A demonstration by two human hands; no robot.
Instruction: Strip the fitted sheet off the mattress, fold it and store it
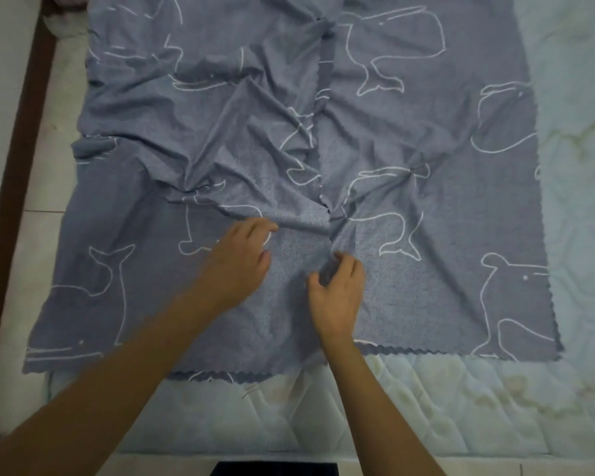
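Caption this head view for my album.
Left hand and right hand over the crumpled sheet on the mattress.

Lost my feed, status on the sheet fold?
Left hand, right hand curled over sheet middle, grip unclear. Sheet off, rumpled flat on mattress. Nothing blocking.

This is a bedroom in a home. A quilted, yellow-stained mattress (461,407) fills most of the view. A grey-blue fitted sheet (409,139) printed with white whale outlines lies rumpled across it. Pale floor tiles (54,180) with a grout line run along its left side, bordered by a dark brown strip (24,139).
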